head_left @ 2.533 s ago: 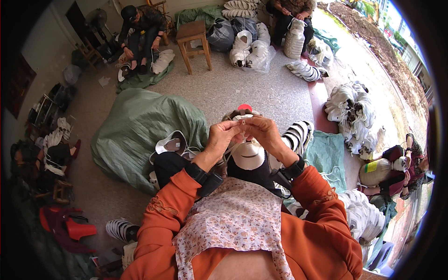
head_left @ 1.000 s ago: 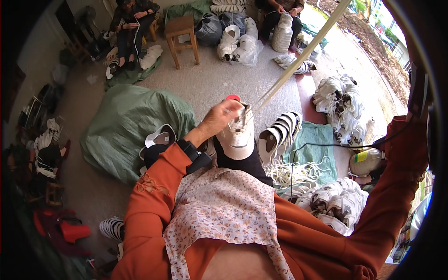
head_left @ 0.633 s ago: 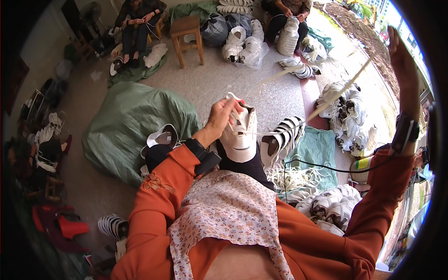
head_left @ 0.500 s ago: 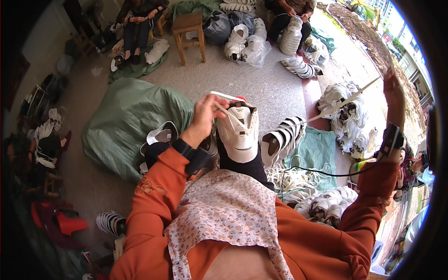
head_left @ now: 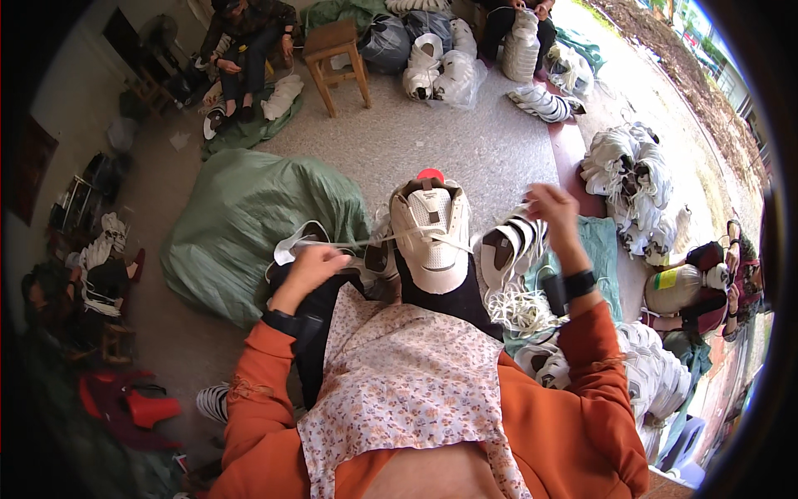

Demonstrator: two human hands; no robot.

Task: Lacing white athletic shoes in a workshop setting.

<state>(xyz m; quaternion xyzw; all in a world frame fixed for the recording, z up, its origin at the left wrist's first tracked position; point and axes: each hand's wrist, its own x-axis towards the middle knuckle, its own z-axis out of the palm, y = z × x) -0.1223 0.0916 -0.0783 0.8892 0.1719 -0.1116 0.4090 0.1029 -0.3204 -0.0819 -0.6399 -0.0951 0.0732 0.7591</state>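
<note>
A white and beige sneaker (head_left: 438, 258) rests on my dark-clad leg, toe toward me. Its pale flat shoelace (head_left: 370, 244) crosses the lower tongue. On the left, my left hand (head_left: 312, 266) pinches one lace end, drawn fairly straight from the shoe. My right hand (head_left: 554, 214) is raised to the right with fingers closed. The lace runs out toward it, though the bit at its fingertips is hard to make out. Right of the sneaker stands a stack of nested striped shoes (head_left: 509, 249), beside a tangle of loose laces (head_left: 529, 309).
A large green sack (head_left: 258, 224) fills the left, with another white shoe (head_left: 299, 241) by my knee. Bundled shoes (head_left: 632, 179) lie at right, beyond a green cloth (head_left: 594, 241). A wooden stool (head_left: 335, 54) stands at the back. Other people sit around, handling things.
My right hand has come down and inward from far right. My left hand has moved from above the sneaker down to the left, stretching the lace sideways. The view has shifted slightly.
</note>
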